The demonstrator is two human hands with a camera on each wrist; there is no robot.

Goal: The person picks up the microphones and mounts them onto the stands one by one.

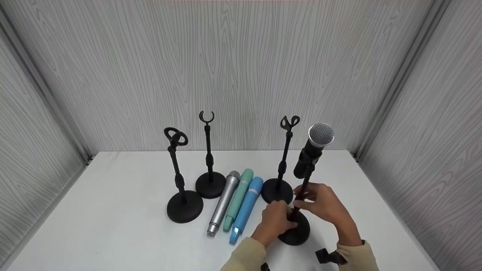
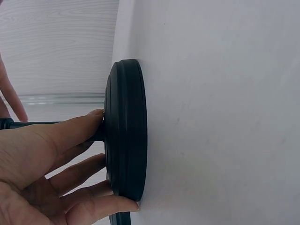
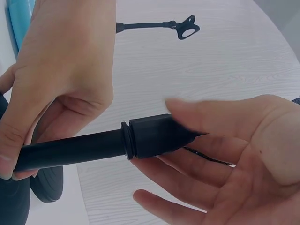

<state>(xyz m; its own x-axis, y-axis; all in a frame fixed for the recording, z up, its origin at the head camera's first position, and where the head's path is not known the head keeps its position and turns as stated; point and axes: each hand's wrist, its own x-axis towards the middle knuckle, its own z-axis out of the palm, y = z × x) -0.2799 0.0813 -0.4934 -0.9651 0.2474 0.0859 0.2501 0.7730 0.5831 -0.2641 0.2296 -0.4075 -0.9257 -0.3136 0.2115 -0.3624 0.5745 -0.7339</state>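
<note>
At the right of the head view, a black tabletop microphone stand [image 1: 295, 238] bears a black microphone with a silver mesh head [image 1: 321, 134], tilted in its clip. My left hand [image 1: 275, 219] holds the foot of this stand. In the left wrist view its thumb lies at the pole's bottom, and other fingers reach the rim of the round base [image 2: 126, 131]. Higher up, my right hand [image 1: 324, 203] has thumb and fingers about the pole. The right wrist view shows them at the thick collar [image 3: 154, 136], the thumb blurred.
Left of my hands lie a silver microphone [image 1: 224, 203], a green one [image 1: 238, 201] and a blue one [image 1: 246, 209], side by side. Behind them and around stand black stands without microphones: one far left [image 1: 184, 207], one back left [image 1: 210, 185], one back right [image 1: 276, 192]. Wood-grain panels [image 1: 226, 75] enclose the white table.
</note>
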